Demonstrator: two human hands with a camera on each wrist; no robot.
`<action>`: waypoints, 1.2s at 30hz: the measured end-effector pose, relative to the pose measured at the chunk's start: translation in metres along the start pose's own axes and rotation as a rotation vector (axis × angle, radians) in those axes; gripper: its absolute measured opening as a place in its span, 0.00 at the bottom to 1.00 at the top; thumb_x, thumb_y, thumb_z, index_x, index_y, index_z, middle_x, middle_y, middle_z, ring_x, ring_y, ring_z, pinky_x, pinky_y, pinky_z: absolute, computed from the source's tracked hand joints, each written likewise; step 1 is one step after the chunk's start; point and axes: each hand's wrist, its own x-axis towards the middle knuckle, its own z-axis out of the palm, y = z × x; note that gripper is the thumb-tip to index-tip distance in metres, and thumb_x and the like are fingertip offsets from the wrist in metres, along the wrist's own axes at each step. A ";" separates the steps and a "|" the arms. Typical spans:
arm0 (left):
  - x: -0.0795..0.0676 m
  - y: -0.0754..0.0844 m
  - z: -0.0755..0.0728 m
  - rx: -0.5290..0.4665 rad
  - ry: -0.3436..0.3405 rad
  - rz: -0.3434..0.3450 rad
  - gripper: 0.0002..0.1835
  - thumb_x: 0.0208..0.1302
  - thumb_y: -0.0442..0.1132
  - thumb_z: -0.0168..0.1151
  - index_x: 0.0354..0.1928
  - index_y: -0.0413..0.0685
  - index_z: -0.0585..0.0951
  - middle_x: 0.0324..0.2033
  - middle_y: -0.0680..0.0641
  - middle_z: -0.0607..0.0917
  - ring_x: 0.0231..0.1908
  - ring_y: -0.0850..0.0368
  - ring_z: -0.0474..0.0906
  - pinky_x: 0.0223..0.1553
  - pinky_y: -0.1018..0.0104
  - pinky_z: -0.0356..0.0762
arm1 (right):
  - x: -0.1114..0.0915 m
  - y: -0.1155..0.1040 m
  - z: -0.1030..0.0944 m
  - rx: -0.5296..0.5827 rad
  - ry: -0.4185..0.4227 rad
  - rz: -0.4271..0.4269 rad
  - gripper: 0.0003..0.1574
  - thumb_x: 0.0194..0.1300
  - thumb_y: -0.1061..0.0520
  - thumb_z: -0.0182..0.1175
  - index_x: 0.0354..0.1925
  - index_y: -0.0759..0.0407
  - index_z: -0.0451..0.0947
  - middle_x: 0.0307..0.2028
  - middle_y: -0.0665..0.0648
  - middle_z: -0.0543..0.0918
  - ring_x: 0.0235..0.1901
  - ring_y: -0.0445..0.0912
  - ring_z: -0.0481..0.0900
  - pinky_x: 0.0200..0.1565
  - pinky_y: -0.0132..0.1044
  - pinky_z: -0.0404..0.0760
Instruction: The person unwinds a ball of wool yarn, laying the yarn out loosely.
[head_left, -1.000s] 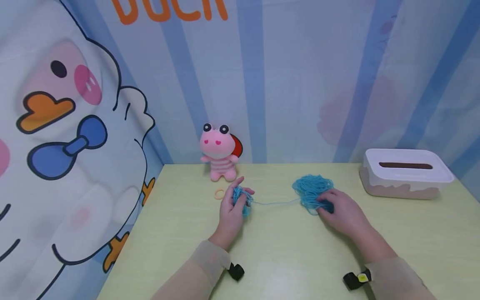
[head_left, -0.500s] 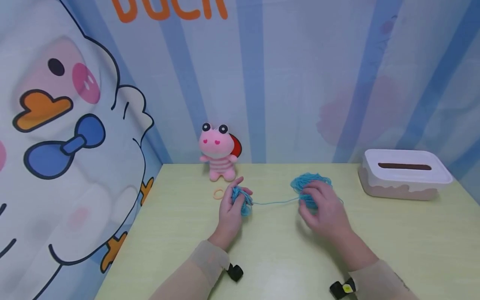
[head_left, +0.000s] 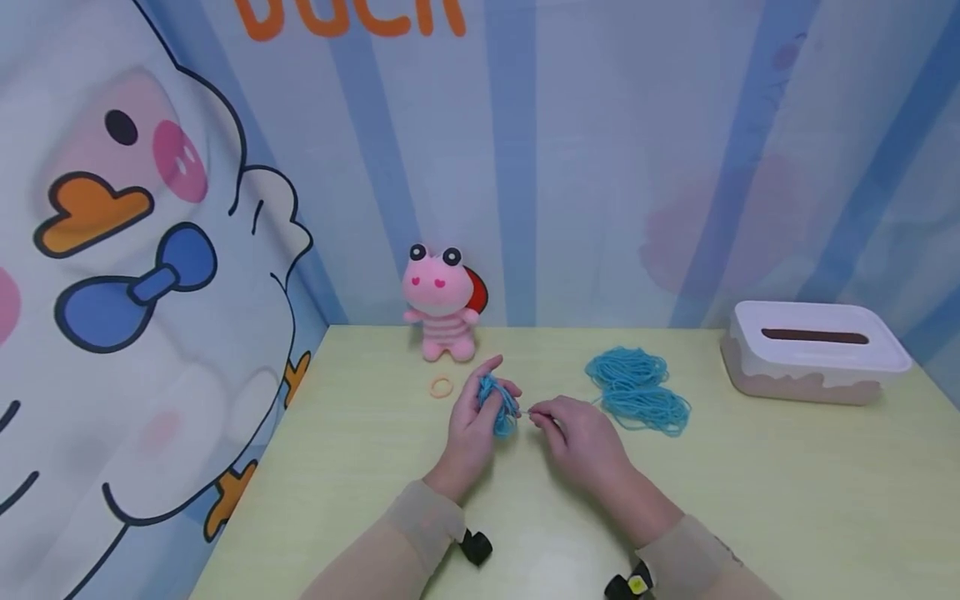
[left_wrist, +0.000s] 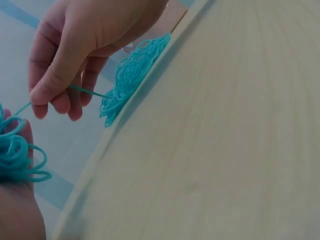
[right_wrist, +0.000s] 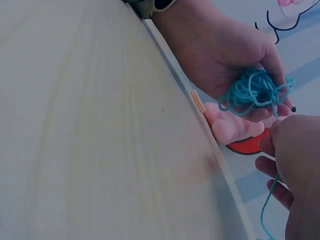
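Observation:
My left hand [head_left: 471, 423] holds a loose bundle of blue yarn [right_wrist: 255, 91] in its palm, thumb across it. Close to its right, my right hand [head_left: 587, 443] pinches the yarn strand [right_wrist: 274, 113] between thumb and fingertips. In the left wrist view the strand runs from the held bundle through those fingers and on to a larger blue yarn pile [left_wrist: 135, 75]. That pile lies on the table in two lobes, right of my right hand in the head view.
A pink plush toy [head_left: 442, 304] stands at the table's back edge, with an orange ring [head_left: 441, 386] in front of it. At the back right sits a white-lidded tissue box [head_left: 817, 354]. A printed curtain [head_left: 592, 167] hangs behind the table [head_left: 810, 500].
My right hand has left the yarn pile and moved left along the strand, close to my left hand. The left hand keeps its hold on the bundle. The whole pile now shows.

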 end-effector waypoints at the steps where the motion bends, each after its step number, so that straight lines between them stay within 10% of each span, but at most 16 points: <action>1: 0.000 0.000 0.000 0.004 0.003 -0.003 0.25 0.89 0.35 0.44 0.81 0.56 0.68 0.52 0.36 0.86 0.42 0.57 0.85 0.51 0.70 0.88 | -0.001 0.001 -0.001 0.005 0.029 -0.009 0.09 0.77 0.57 0.70 0.51 0.56 0.92 0.43 0.54 0.94 0.46 0.51 0.93 0.52 0.51 0.92; 11: 0.002 -0.004 0.000 0.046 0.142 -0.038 0.23 0.86 0.35 0.52 0.76 0.59 0.76 0.43 0.41 0.90 0.28 0.58 0.82 0.33 0.71 0.86 | -0.014 0.027 -0.012 0.054 0.317 -0.162 0.09 0.68 0.64 0.74 0.46 0.59 0.89 0.41 0.55 0.94 0.44 0.49 0.92 0.48 0.48 0.93; 19: 0.001 -0.005 -0.003 0.024 0.155 -0.007 0.21 0.84 0.30 0.44 0.69 0.51 0.77 0.35 0.48 0.78 0.24 0.60 0.72 0.28 0.72 0.76 | -0.028 0.058 -0.033 0.068 0.457 -0.221 0.14 0.60 0.71 0.75 0.45 0.62 0.89 0.39 0.56 0.93 0.38 0.50 0.91 0.49 0.26 0.88; 27: 0.002 -0.003 -0.003 0.079 0.221 -0.002 0.20 0.86 0.31 0.42 0.69 0.51 0.77 0.36 0.48 0.79 0.26 0.58 0.75 0.31 0.71 0.81 | -0.043 0.078 -0.052 0.079 0.467 -0.132 0.12 0.60 0.72 0.75 0.43 0.64 0.90 0.36 0.57 0.93 0.35 0.49 0.89 0.51 0.14 0.79; 36: 0.001 -0.003 -0.006 0.114 0.304 0.023 0.19 0.84 0.32 0.44 0.67 0.52 0.76 0.38 0.51 0.77 0.25 0.60 0.70 0.28 0.73 0.72 | -0.059 0.095 -0.069 0.143 0.426 0.081 0.07 0.66 0.68 0.73 0.42 0.61 0.91 0.32 0.54 0.91 0.36 0.22 0.78 0.42 0.15 0.78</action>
